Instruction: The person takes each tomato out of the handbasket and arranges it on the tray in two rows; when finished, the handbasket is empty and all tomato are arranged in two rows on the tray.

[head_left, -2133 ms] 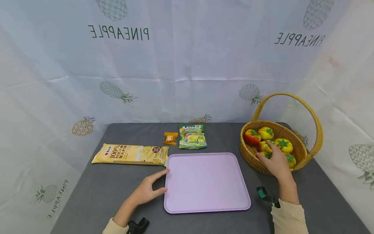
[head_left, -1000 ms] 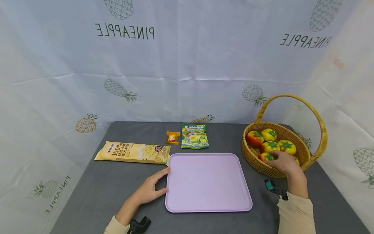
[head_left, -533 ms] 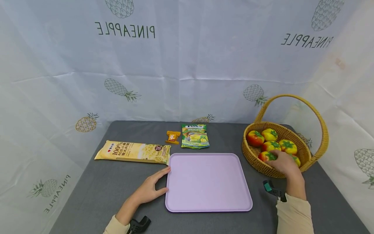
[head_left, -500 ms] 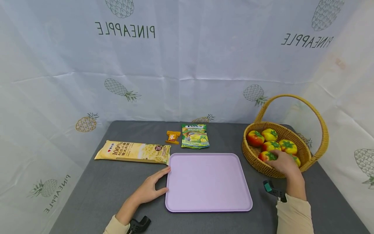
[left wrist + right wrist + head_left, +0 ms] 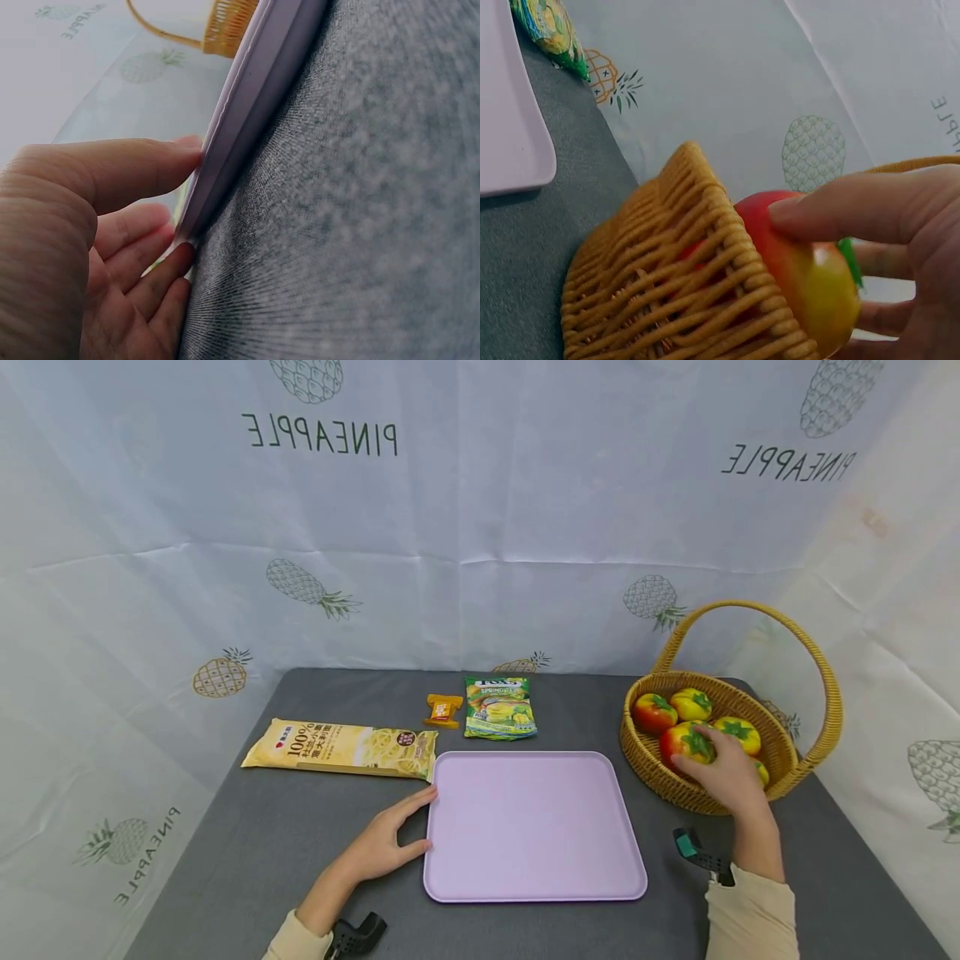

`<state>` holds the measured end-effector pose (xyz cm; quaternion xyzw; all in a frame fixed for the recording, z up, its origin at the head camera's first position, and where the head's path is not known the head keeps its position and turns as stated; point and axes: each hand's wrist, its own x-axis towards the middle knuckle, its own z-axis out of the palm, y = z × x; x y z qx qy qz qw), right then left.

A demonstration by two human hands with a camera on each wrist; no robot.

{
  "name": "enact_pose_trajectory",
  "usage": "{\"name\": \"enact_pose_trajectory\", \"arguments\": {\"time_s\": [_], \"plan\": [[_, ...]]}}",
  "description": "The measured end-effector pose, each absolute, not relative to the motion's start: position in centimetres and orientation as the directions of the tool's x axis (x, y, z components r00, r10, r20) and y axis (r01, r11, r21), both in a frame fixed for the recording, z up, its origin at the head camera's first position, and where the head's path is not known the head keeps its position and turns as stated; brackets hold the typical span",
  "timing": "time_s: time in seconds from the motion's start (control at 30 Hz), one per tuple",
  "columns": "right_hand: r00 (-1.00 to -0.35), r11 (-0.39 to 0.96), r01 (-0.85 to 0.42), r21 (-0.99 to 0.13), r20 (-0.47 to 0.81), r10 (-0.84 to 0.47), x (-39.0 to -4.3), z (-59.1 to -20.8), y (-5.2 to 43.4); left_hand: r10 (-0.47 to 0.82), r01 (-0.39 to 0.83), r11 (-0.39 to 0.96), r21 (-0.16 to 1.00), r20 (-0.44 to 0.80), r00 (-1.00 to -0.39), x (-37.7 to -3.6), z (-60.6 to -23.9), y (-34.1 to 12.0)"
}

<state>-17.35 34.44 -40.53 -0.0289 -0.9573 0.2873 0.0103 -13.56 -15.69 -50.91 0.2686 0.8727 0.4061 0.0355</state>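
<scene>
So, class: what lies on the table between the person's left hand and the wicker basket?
In the head view, the lilac tray lies between them: the left hand touches its left edge, and the wicker basket stands off its right side.

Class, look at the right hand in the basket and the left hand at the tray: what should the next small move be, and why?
Probably carry the fruit over the basket rim toward the lilac tray. The right hand grips the fruit, raised above the others, while the left hand touches the tray's edge and its surface lies bare.

table [image 5: 247,843]: grey cloth | on it: lilac tray [image 5: 532,827]; pasta packet [image 5: 341,749]; green sachet [image 5: 498,707]; orange packet [image 5: 442,711]; wicker basket [image 5: 660,777]
</scene>
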Motion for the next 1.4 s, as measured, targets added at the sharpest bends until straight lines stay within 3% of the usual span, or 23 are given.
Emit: {"name": "enact_pose_trajectory", "arguments": {"time_s": [0.23,0.4,0.9,1.4], "plan": [[-0.972,0.773,-0.096,-0.627,0.226,0.062,-17.5,-40.7,32.5,0.499,0.44,0.532,0.724,0.151,-0.853,-13.7,-50.9,-15.7],[-0.956,0.723,-0.161,-0.672,0.289,0.056,-17.9,-41.1,30.1,0.5,0.439,0.53,0.726,0.152,-0.853,-13.6,-50.9,-15.8],[-0.963,0.532,-0.261,-0.805,0.251,-0.093,-20.0,-43.1,22.6,0.497,0.418,0.528,0.739,0.13,-0.858,-13.5,-50.8,-15.7],[-0.96,0.498,-0.259,-0.827,0.166,-0.224,-21.7,-45.2,15.1,0.494,0.423,0.529,0.735,0.138,-0.858,-13.5,-51.0,-15.7]]}}
